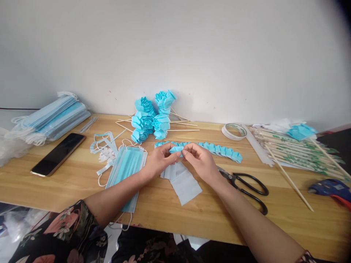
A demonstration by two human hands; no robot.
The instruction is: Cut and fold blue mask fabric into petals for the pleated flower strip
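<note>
My left hand (159, 160) and my right hand (199, 160) meet over the middle of the wooden table (68, 182), both pinching a small folded piece of light-blue mask fabric (176, 149). A white-grey strip of mask material (183, 180) lies flat under them. Just behind the hands lies a long row of folded blue petals (219, 149). Several finished blue fabric flowers on wooden sticks (152, 118) lie against the wall. Blue face masks (126, 164) lie beside my left forearm.
A stack of masks (52, 118) and a phone (58, 153) lie at the left, with cut ear loops and trimmings (105, 149) nearby. Black scissors (246, 186), a tape roll (234, 131), packed chopsticks (298, 151), a loose stick (290, 180) and a blue glue gun (330, 188) are at the right.
</note>
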